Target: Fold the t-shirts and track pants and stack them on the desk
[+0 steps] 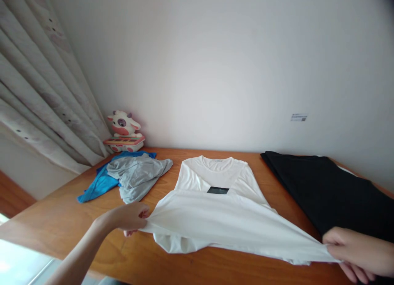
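Observation:
A white shirt (215,215) lies on the wooden table, its neckline toward the wall and its lower part folded up over the front. Part of a dark print shows above the folded edge. At the fold's left corner my left hand (132,219) is closed on the fabric. My right hand (353,252) pinches the opposite corner, beside the black cloth. Between both hands the white fabric is stretched taut, slanting down to the right.
Crumpled grey cloth (138,174) and blue cloth (101,185) lie at the left. Behind them a cow-shaped toy (124,131) stands by the curtain (46,79). Folded black cloth (323,186) covers the table's right side. A wall (215,71) rises behind the table (111,252).

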